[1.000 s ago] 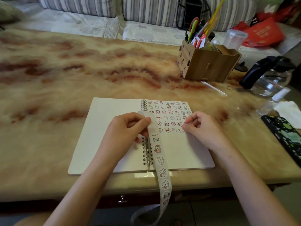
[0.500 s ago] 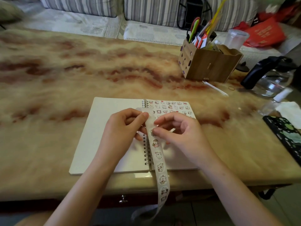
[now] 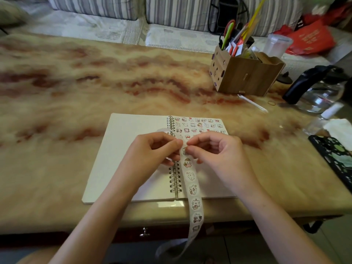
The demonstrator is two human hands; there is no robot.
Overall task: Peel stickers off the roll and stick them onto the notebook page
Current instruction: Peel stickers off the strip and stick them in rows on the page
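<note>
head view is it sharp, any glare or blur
Head view: left hand, right hand and white paper sticker strip are fairly sharp; the beige-and-red marbled table top smears toward its far left; a glare patch sits on its near edge below the white spiral notebook.

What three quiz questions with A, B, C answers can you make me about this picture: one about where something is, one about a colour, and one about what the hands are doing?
1. Where is the wooden box?
A. On the table, beyond the notebook
B. On the floor
C. On the sofa

2. What colour is the kettle handle?
A. Red
B. Black
C. Yellow

3. What are the left hand and right hand doing?
A. Lying flat
B. Holding pens
C. Both pinching the sticker strip

Answers:
1 A: it stands on the table past the notebook's far right corner.
2 B: the handle looks black against the clear glass.
3 C: fingertips of both hands meet on the strip over the notebook.
</note>
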